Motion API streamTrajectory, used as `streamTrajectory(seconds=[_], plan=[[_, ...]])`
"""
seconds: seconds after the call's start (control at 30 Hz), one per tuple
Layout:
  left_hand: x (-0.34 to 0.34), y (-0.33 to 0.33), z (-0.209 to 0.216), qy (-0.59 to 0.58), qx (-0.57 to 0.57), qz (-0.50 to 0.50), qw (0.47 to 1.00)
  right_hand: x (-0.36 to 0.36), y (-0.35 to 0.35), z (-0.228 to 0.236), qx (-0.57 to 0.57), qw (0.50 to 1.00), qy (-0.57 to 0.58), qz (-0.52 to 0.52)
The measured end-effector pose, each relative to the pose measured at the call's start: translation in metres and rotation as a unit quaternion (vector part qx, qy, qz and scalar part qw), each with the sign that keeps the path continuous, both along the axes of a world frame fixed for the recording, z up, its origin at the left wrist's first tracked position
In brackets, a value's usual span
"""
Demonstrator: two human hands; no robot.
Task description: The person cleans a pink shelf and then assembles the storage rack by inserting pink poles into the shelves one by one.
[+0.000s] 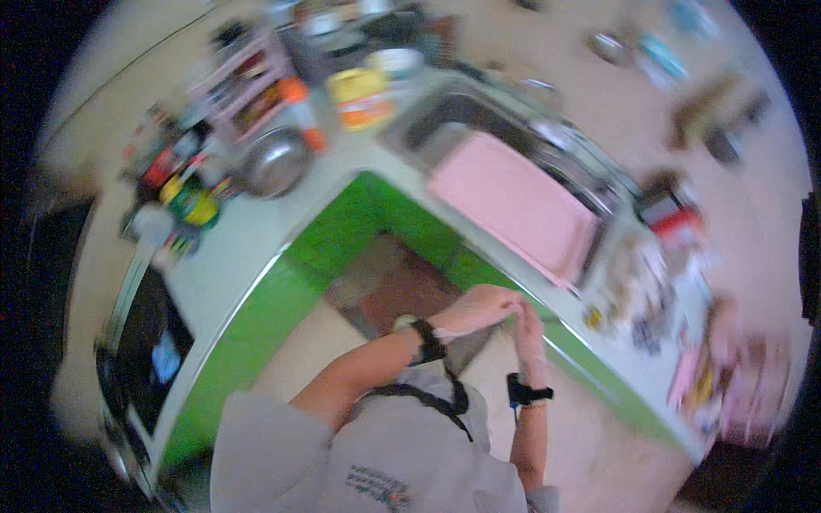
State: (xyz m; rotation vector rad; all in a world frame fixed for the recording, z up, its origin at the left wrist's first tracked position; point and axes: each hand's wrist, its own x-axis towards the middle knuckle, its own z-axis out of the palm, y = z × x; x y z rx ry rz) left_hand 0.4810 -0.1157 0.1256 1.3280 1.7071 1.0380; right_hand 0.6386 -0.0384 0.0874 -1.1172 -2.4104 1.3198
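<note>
In front of my body, just off the counter's inner edge, my left hand (477,309) reaches across to meet my right hand (529,340). Their fingertips touch in a pinch; whatever lies between them is too small and blurred to make out. Both hands look paler than my forearms, perhaps from thin clear gloves, though blur leaves this uncertain. A black strap with a small device circles each wrist. Closest to the hands on the counter is a pink tray (517,207), which lies across part of the metal sink (419,115).
Green cabinet fronts (231,359) line the corner counter (231,244). A steel bowl (276,161), yellow tub (359,98), bottles and a pink rack (244,85) crowd the left side. A crumpled plastic bag (633,278) sits right of the tray. A dark mat (389,286) covers some floor.
</note>
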Motion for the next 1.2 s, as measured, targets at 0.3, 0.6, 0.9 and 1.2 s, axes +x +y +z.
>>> streamTrajectory(seconds=[0.3, 0.6, 0.9, 1.2], plan=[[0.181, 0.141, -0.134, 0.054, 0.043, -0.187, 0.980, 0.192, 0.076, -0.101, 0.078, 0.977, 0.009, -0.196], [0.412, 0.267, -0.165, 0.124, 0.101, -0.285, 0.945, 0.416, 0.160, -0.144, 0.103, 0.942, 0.069, -0.312], [0.479, 0.367, -0.152, 0.058, 0.034, -0.378, 0.923, 0.527, 0.218, -0.159, 0.134, 0.884, 0.030, -0.447], [0.473, 0.518, -0.181, 0.083, 0.061, -0.251, 0.963, 0.767, 0.220, -0.199, 0.074, 0.714, -0.120, -0.686]])
